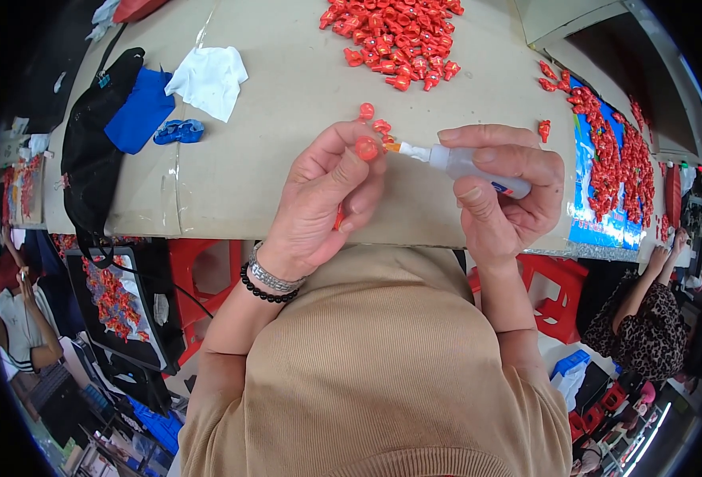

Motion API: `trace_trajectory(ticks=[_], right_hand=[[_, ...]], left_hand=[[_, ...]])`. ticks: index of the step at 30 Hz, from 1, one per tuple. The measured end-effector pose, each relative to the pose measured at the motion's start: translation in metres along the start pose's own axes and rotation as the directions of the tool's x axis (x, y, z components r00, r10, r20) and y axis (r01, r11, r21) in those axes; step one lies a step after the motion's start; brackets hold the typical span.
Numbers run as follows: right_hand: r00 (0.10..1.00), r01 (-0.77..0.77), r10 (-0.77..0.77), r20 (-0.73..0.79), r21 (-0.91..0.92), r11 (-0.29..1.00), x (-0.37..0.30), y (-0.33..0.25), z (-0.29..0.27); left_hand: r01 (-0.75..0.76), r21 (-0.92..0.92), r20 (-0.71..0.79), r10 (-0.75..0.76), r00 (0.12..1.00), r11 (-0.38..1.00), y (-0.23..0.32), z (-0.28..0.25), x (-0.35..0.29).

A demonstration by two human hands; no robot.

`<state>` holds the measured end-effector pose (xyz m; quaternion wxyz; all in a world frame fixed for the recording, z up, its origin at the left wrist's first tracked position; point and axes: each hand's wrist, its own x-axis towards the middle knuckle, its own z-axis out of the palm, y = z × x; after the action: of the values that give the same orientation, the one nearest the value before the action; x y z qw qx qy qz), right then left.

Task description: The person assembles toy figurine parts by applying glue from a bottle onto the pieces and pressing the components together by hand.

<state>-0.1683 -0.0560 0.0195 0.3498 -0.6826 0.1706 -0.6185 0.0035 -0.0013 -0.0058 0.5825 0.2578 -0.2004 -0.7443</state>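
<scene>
My left hand pinches a small round red plastic piece between thumb and forefinger. Another bit of red shows lower down, among its curled fingers. In my right hand lies a small translucent squeeze bottle, tipped on its side with its white nozzle toward the left. The nozzle's orange tip is right at the red piece; whether they touch I cannot tell. Just beyond my left fingertips, a red ball-shaped piece and a few small red parts rest on the table.
A heap of red plastic parts spreads at the far middle. More cover a blue sheet on the right. Left are a white cloth, blue cloth, crumpled blue item and black bag. Other people sit at both sides.
</scene>
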Motion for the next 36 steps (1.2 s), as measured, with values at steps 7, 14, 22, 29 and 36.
trace_trajectory(ticks=[7, 14, 22, 29, 36], right_hand=[[0.999, -0.040, 0.040, 0.020, -0.012, 0.999, -0.0005, -0.0018, -0.0014], [0.998, -0.056, 0.056, 0.003, -0.026, 0.998, -0.0017, -0.0011, -0.0005], [0.999, -0.050, 0.051, 0.008, -0.069, 0.996, -0.0010, -0.0012, -0.0011], [0.999, -0.040, 0.041, 0.014, -0.091, 0.995, -0.0008, -0.0019, -0.0008], [1.000, -0.015, 0.016, 0.019, -0.096, 0.995, -0.0001, -0.0030, -0.0006]], left_hand=[[0.024, -0.059, 0.031, -0.022, 0.999, 0.998, -0.0020, -0.0044, 0.0005], [0.033, -0.064, 0.031, -0.031, 0.999, 0.997, -0.0031, -0.0053, 0.0004], [0.034, -0.058, 0.020, -0.032, 0.999, 0.998, -0.0036, -0.0047, 0.0000], [0.024, -0.054, 0.025, -0.023, 0.999, 0.998, -0.0039, -0.0065, 0.0001], [0.041, -0.044, -0.034, -0.042, 0.999, 0.998, -0.0020, 0.0000, -0.0004]])
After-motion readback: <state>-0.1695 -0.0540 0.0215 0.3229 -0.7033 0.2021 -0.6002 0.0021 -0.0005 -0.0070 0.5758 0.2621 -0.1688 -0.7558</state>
